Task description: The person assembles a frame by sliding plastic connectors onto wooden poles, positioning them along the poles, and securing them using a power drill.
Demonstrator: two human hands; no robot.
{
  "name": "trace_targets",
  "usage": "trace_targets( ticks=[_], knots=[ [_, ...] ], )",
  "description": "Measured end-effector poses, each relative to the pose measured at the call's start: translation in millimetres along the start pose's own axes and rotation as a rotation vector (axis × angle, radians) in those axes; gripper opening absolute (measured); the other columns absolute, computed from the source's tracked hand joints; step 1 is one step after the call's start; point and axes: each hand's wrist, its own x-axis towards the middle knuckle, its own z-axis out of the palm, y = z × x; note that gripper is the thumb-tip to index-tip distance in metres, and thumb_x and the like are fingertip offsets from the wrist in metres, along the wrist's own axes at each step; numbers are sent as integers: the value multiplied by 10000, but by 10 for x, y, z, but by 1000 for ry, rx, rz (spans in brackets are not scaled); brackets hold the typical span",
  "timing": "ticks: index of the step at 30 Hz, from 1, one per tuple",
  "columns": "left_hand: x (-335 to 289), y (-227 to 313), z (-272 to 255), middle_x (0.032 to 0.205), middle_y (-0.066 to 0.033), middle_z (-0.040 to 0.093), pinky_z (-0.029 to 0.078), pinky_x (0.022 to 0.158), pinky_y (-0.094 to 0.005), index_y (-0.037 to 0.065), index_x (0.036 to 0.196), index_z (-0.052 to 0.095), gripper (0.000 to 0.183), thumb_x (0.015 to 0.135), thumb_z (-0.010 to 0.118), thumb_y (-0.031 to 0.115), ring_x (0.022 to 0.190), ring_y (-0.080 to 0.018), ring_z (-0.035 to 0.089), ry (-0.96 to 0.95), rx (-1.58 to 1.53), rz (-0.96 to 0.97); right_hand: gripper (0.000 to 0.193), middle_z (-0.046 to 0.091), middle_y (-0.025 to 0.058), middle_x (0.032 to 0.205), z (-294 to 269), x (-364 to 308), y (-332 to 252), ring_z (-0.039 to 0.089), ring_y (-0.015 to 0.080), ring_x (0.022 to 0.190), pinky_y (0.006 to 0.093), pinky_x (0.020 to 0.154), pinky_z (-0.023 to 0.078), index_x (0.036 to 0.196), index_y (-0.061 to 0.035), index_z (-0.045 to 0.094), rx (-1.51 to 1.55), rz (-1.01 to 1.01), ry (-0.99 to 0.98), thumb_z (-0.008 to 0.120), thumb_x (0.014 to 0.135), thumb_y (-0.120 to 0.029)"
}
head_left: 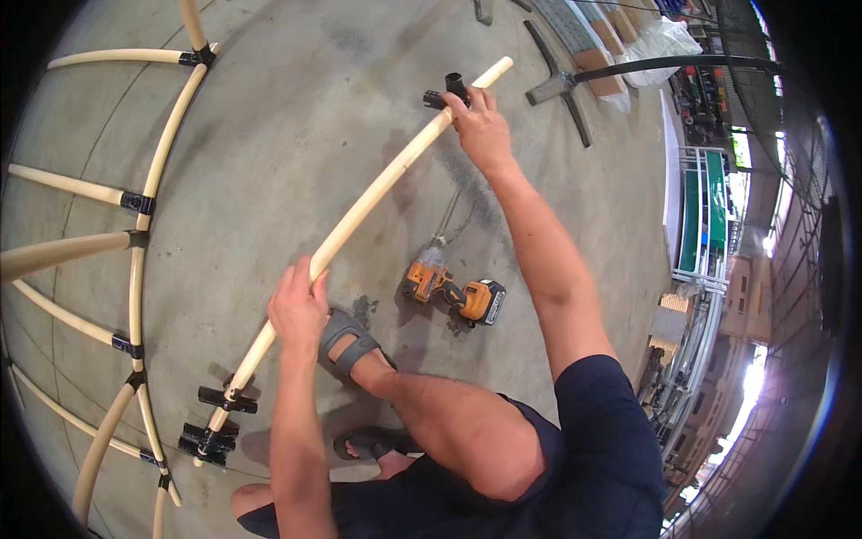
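A long, pale wooden pole [382, 187] slants across the view from lower left to upper right. My left hand [298, 304] is closed around its lower half. Near the far end, my right hand [485, 135] grips the pole at a black pipe connector [455, 87], thumb and fingertips against it. My fingers hide part of how that connector sits. Two more connector clusters fit around the near end, one black joint [229, 401] above a bulkier group [210, 440].
An orange and black cordless power tool [434, 277] lies on the concrete floor beside my sandalled foot [350, 346]. To the left stands a frame of wooden poles [136, 287] joined by black connectors. A black-legged stand [558, 85] and racks of materials [705, 211] occupy the right.
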Motion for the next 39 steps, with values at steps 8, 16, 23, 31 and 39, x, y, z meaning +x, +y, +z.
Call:
trace_targets(
  ticks=[8,16,23,31,39],
  knots=[
    [50,-64,-40,985,-152,673,533,742,-461,78,1214,665,357,879,747,171,872,-383,660,10,-39,-29,474,544,110,1384,178,220,72,645,344,1056,450,781,593,1334,-304,556,-105,313,-230,602,911,-95],
    [163,-193,114,1003,-145,653,525,798,-489,79,1229,648,363,881,726,146,905,-381,647,-55,-29,-84,337,727,174,1045,582,213,423,691,370,993,450,859,536,1132,-123,683,316,524,-266,598,823,-20],
    [53,-356,111,1133,-163,657,488,951,-478,40,1263,639,412,871,724,133,1090,-383,602,19,-48,-38,731,689,200,1155,701,443,127,724,292,932,412,607,597,1465,-36,433,634,1275,-512,778,832,-156],
    [-844,-963,-1778,1159,-181,665,481,948,-461,34,1209,654,348,897,704,181,1097,-383,602,118,273,-348,362,725,153,1122,1913,242,503,699,304,1035,469,924,531,1227,-109,703,-188,-26,-900,641,968,-354],
    [-2364,-2446,-2462,1299,-298,630,476,1013,-509,38,1382,562,805,976,401,714,1231,-443,593,-56,457,-1390,393,609,34,892,2204,336,1633,593,136,691,302,512,478,1097,-68,647,935,1006,-573,804,886,-359]
  ],
)
